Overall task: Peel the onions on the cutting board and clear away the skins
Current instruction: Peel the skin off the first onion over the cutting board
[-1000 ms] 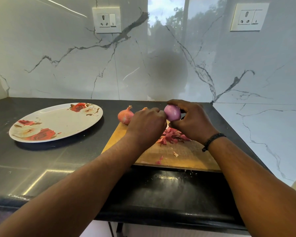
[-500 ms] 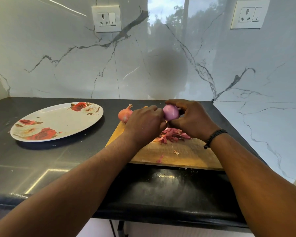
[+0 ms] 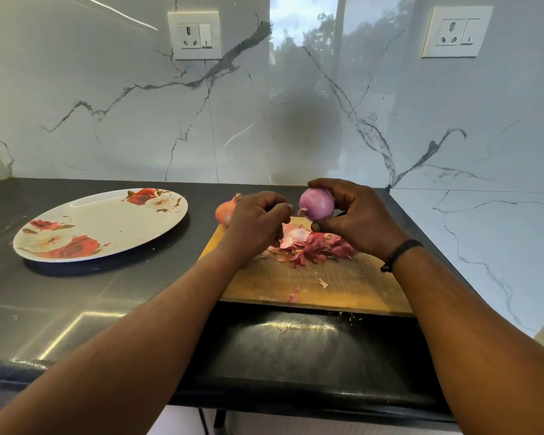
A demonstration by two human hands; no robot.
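We note the right hand (image 3: 355, 218) gripping the glossy, peeled purple onion (image 3: 317, 204), left hand (image 3: 255, 224) fingers curled, contents unclear; slippery bulb may drop onto the heaped red skins (image 3: 311, 246).

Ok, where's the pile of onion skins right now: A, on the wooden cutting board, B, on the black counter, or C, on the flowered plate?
A: the red onion skins lie heaped on the wooden cutting board, below the peeled onion held in the right hand.
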